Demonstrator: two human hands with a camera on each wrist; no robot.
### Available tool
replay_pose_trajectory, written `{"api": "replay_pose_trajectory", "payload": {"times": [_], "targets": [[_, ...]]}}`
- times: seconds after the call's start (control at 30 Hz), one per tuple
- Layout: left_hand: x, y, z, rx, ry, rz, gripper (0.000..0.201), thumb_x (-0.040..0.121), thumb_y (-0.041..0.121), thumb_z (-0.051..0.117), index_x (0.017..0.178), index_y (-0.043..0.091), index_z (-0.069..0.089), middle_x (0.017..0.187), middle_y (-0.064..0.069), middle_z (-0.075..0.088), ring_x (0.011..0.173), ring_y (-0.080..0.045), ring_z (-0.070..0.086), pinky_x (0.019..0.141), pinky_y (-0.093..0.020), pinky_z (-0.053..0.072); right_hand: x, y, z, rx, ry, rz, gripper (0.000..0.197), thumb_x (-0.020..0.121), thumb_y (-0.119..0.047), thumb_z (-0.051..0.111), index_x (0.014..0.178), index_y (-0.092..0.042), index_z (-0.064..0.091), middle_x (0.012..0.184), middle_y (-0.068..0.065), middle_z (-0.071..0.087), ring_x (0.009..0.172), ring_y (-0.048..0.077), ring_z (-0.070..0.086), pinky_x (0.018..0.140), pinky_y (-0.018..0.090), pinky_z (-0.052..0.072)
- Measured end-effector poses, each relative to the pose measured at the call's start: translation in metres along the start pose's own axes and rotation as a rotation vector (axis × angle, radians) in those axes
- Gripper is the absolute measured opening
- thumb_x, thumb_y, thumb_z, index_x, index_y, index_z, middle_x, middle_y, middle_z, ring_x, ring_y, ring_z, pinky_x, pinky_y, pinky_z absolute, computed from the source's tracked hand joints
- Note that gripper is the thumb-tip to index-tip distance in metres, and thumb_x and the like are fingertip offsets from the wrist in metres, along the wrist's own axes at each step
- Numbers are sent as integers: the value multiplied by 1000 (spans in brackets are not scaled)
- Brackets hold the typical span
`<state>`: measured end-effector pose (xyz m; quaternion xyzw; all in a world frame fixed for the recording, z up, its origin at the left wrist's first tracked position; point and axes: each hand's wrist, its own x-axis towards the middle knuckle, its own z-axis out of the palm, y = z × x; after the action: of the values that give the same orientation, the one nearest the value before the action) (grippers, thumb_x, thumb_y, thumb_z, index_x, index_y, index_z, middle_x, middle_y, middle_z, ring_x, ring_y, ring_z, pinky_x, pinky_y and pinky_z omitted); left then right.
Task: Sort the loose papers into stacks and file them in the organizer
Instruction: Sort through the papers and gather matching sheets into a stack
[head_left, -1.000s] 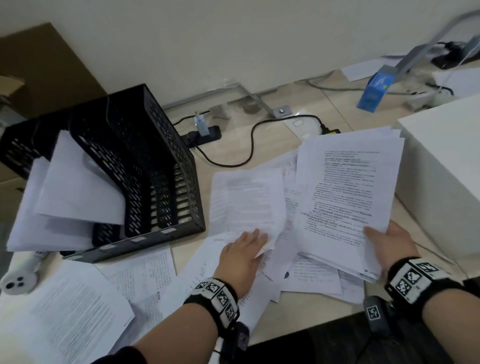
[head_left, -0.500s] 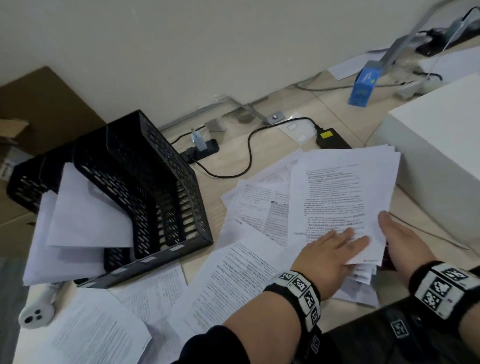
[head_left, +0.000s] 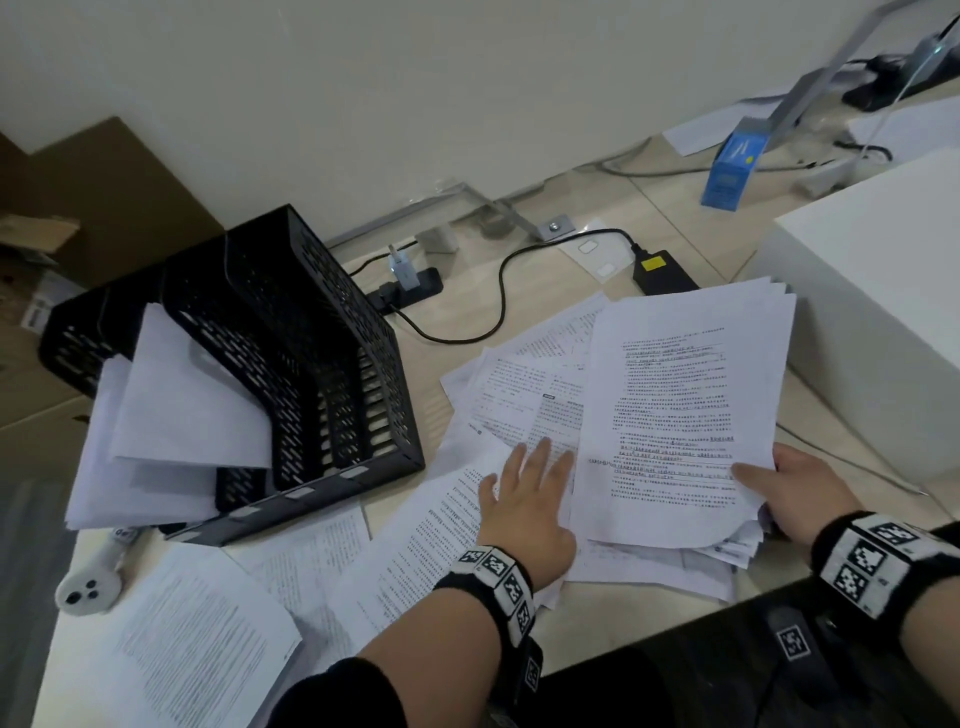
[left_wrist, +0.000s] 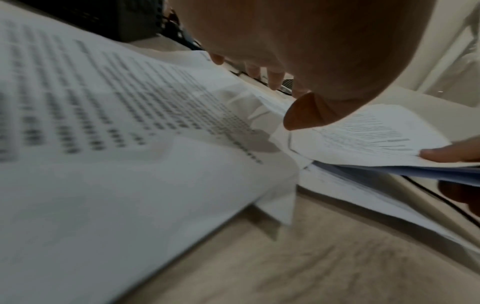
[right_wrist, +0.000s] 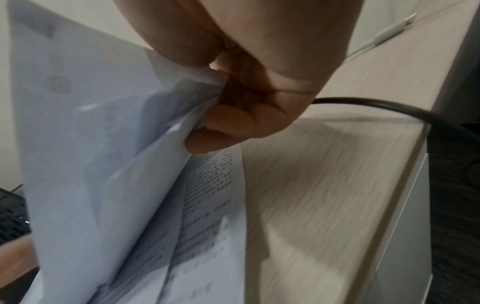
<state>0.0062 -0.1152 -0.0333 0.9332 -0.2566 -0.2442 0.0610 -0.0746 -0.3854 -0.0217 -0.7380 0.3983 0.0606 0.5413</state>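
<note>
My right hand (head_left: 795, 493) grips the near right corner of a stack of printed papers (head_left: 685, 410), thumb on top and fingers underneath; the right wrist view shows the hand (right_wrist: 233, 102) pinching the sheets (right_wrist: 116, 164). My left hand (head_left: 530, 493) lies flat with straight fingers on loose sheets (head_left: 519, 395) just left of that stack. A black mesh organizer (head_left: 311, 374) stands at the left of the desk with white sheets (head_left: 171, 415) leaning out of its slots. More loose pages (head_left: 197, 639) lie at the near left.
A white box (head_left: 883, 312) stands at the right beside the stack. A black cable (head_left: 498, 306) and power adapter (head_left: 662, 270) lie behind the papers. A white controller (head_left: 85, 592) sits at the near left edge. A blue carton (head_left: 732, 166) stands at the back.
My left hand has slid off the held stack leftward onto the loose sheets. The right hand has taken a firmer hold on the stack's corner, thumb now on top.
</note>
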Motion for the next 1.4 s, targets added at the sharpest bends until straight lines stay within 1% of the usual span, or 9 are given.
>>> {"api": "replay_pose_trajectory", "payload": {"times": [0.13, 0.37, 0.57, 0.77, 0.9, 1.0, 1.1, 1.23, 1.4], "targets": [[-6, -12, 5, 12, -27, -108, 96, 79, 9, 42, 157, 39, -5, 166, 12, -20, 154, -18, -19, 122, -55, -5, 2, -1, 0, -9, 3, -3, 11, 95, -5, 59, 89, -10, 66, 41, 5, 59, 40, 24, 48, 51, 28, 38], [-8, -2, 8, -13, 16, -229, 83, 90, 25, 42, 155, 49, -3, 167, 2, -21, 154, -30, -2, 118, -58, 20, 8, 3, 1, 18, -26, -23, 15, 95, -6, 58, 87, -15, 66, 43, 5, 62, 44, 25, 49, 53, 30, 40], [15, -2, -9, 38, -24, -281, 73, 85, 18, 42, 151, 41, 19, 131, -6, 41, 116, -28, 45, 90, -44, 45, 13, 4, 0, 38, -33, -26, 13, 96, -6, 57, 94, -14, 68, 72, 22, 71, 48, 25, 52, 52, 30, 42], [17, -18, -18, -210, 63, -290, 23, 95, 34, 42, 106, 18, 55, 102, -2, 59, 90, -21, 60, 79, -37, 53, 17, 4, -1, 19, -43, -34, 15, 95, -6, 58, 95, -14, 70, 73, 24, 73, 47, 25, 54, 52, 29, 43], [15, -17, -28, -375, 278, -283, 27, 95, 34, 52, 73, 17, 52, 73, 4, 57, 64, -11, 51, 59, -27, 42, 17, 4, -2, 44, -49, -43, 15, 94, -6, 58, 95, -16, 71, 65, 3, 73, 41, 15, 57, 50, 27, 43], [17, -1, -42, -496, 436, -166, 21, 90, 29, 65, 73, 17, 57, 72, 8, 55, 67, -8, 51, 60, -21, 37, 17, 3, -3, 76, -61, -44, 18, 94, -7, 58, 100, -17, 72, 81, 1, 78, 65, 26, 71, 56, 35, 55], [22, 24, -60, -558, 488, 31, 13, 87, 16, 67, 95, 26, 64, 90, 15, 60, 87, 1, 55, 77, -17, 42, 18, 3, -3, 95, -64, -45, 20, 95, -8, 58, 103, -18, 72, 88, 4, 79, 83, 39, 73, 71, 47, 59], [23, 66, -77, -471, 483, 320, 53, 89, 8, 61, 137, 30, 52, 103, 14, 57, 93, -2, 53, 83, -18, 44, 19, 4, -6, 111, -60, -26, 17, 92, -11, 59, 97, -21, 72, 82, 8, 79, 78, 44, 72, 68, 50, 59], [21, 97, -59, -217, 326, 672, 73, 85, 3, 54, 150, 29, 35, 97, 6, 64, 84, -17, 57, 71, -30, 46, 21, 12, -10, 155, -75, -14, 17, 89, -13, 60, 101, -13, 71, 73, 10, 76, 56, 29, 65, 54, 36, 49]]}}
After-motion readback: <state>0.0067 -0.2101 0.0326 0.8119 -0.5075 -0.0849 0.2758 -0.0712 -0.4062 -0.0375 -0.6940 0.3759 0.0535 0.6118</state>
